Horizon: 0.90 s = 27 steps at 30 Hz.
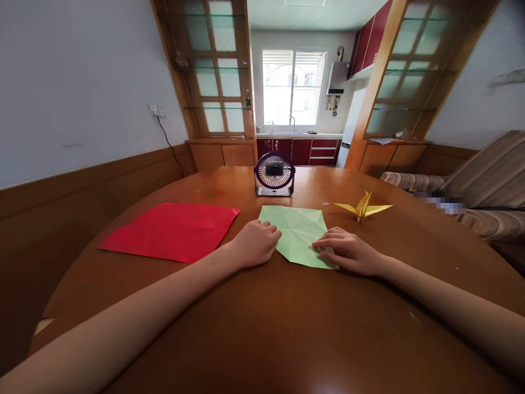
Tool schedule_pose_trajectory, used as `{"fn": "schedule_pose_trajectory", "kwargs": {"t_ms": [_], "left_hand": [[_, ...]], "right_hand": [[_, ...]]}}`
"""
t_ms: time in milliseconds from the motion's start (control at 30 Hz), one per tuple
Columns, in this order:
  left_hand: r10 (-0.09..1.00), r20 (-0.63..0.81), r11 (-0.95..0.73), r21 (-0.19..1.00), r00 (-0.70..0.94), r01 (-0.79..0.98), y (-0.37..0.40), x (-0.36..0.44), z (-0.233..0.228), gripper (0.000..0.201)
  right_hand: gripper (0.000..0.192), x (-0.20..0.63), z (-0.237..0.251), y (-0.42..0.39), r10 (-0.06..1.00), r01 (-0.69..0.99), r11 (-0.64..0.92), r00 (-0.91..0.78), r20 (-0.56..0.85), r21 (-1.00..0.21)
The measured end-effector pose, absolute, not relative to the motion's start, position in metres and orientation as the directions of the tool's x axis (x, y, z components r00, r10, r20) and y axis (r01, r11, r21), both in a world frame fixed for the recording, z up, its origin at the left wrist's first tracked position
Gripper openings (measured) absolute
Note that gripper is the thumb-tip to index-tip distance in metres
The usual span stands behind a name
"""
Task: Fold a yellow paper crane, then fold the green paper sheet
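Pressing green paper (296,230), left hand (255,243) curled, right hand (348,251) flat

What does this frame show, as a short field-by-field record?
surface: round wooden table
left hand: curled, resting on left edge of green paper
right hand: flat, pressing the paper's near right corner
green paper: creased, lying flat
left of it: red paper
behind it: small fan
right of it: yellow origami crane
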<state>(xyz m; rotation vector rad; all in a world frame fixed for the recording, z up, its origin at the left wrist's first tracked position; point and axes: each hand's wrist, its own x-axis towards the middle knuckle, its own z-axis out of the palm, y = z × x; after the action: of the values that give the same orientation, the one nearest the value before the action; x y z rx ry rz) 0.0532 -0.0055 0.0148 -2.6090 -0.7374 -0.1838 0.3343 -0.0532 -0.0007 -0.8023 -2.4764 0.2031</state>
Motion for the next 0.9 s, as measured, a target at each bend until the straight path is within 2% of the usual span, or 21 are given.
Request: {"fn": "schedule_pose_trajectory", "kwargs": {"t_ms": [133,267,433,600,700,800,900], "left_hand": [[0.548,0.289,-0.746,-0.257,0.785,0.615,-0.009,0.057,0.009,0.025],[0.516,0.299,-0.785,-0.212,0.803,0.583,-0.006,0.057,0.0,0.03],[0.435,0.302,-0.851,-0.171,0.848,0.497,0.002,0.052,-0.005,0.035],[0.377,0.262,-0.919,-0.015,0.888,0.395,0.008,0.045,-0.001,0.036],[0.396,0.26,-0.918,0.116,0.881,0.379,0.009,0.041,0.003,0.036],[0.435,0.283,-0.896,0.226,0.855,0.382,0.01,0.04,0.003,0.029],[0.485,0.31,-0.871,0.259,0.818,0.418,0.009,0.043,0.001,0.022]], "right_hand": [[0.029,0.322,0.003,-0.064,0.555,0.429,0.828,-0.718,0.42,-0.361],[0.029,0.313,0.006,-0.072,0.546,0.37,0.825,-0.715,0.436,-0.426],[0.03,0.32,0.001,-0.063,0.565,0.468,0.823,-0.608,0.558,-0.323],[0.027,0.333,-0.005,-0.051,0.628,0.618,0.752,-0.564,0.536,-0.231],[0.025,0.333,-0.004,-0.051,0.63,0.611,0.758,-0.594,0.499,-0.229],[0.024,0.329,0.0,-0.056,0.583,0.552,0.803,-0.651,0.486,-0.223],[0.024,0.325,0.003,-0.06,0.526,0.485,0.847,-0.705,0.476,-0.217]]}}
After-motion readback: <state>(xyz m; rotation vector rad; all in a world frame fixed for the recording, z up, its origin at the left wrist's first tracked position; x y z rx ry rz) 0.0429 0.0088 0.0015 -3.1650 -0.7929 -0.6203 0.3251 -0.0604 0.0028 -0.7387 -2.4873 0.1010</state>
